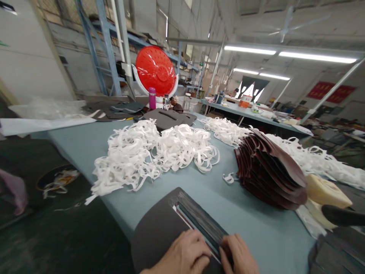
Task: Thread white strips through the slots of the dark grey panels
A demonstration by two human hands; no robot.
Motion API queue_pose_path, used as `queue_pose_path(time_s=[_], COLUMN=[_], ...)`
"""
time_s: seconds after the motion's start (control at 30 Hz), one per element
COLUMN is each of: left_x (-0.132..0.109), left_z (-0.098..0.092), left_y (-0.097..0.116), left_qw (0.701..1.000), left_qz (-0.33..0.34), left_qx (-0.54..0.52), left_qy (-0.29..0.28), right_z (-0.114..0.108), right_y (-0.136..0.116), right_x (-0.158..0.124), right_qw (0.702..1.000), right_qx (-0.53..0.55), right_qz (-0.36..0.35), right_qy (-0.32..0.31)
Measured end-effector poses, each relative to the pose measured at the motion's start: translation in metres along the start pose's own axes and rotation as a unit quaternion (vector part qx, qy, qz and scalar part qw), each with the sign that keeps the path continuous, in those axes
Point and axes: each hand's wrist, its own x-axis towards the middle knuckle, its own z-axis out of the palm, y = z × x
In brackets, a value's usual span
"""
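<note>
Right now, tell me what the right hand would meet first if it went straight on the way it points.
The right hand would likely first run along the slotted grey piece it rests on; past that, the white ribbon pile seems next in line, though depth is hard to judge.

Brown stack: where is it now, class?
In the head view, the brown stack is right of centre on the table, just left of the yellow block.

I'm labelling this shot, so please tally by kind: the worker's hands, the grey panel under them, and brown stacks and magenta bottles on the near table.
Hands, left hand and right hand: 2
Grey panel: 1
Brown stack: 1
Magenta bottle: 1
Total: 5
</note>
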Motion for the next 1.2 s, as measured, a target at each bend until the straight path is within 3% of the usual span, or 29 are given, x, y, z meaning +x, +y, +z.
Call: queue_pose_path(time_s=[0.1,0.2,0.33,0.43,0.57,0.7,0.77,0.87,0.97,1.03,1.1,1.2], left_x=[0.023,0.053,0.103,0.142,0.179,0.194,0.195,0.190,0.170,0.149,0.124,0.091], left_z=[-0.038,-0.058,-0.056,-0.045,-0.038,-0.049,-0.056,-0.061,-0.058,-0.054,-0.055,-0.067], left_y=[-0.011,-0.036,-0.069,-0.087,-0.114,-0.141,-0.144,-0.123,-0.077,-0.045,-0.024,-0.018], left_qw=[0.994,0.990,0.988,0.980,0.971,0.972,0.972,0.975,0.981,0.991,0.985,0.971], left_qz=[-0.082,-0.095,-0.060,-0.025,-0.026,-0.047,-0.055,-0.052,-0.023,0.039,0.107,0.095], left_qx=[-0.063,-0.060,0.040,0.170,0.232,0.226,0.221,0.207,0.183,0.127,0.027,-0.008], left_qy=[0.039,0.084,0.136,0.100,0.052,0.049,0.053,0.062,0.055,-0.011,-0.132,-0.221], right_z=[0.007,0.027,0.060,0.074,0.062,0.017,-0.006,-0.026,-0.029,-0.028,-0.028,-0.029], right_y=[0.006,0.023,0.050,0.057,0.045,0.021,0.009,-0.007,-0.023,-0.035,-0.045,-0.055], right_x=[0.047,0.109,0.182,0.203,0.173,0.105,0.073,0.040,0.029,0.029,0.028,0.017], right_qw=[0.995,0.988,0.982,0.980,0.981,0.984,0.987,0.984,0.972,0.956,0.932,0.891], right_qx=[0.063,0.088,0.055,0.023,-0.009,-0.028,-0.022,0.028,0.103,0.164,0.231,0.302], right_qz=[0.078,0.119,0.166,0.190,0.189,0.173,0.159,0.174,0.213,0.242,0.275,0.325], right_qy=[0.018,0.039,0.066,0.056,0.036,0.026,0.028,0.024,0.005,-0.019,-0.048,-0.095])
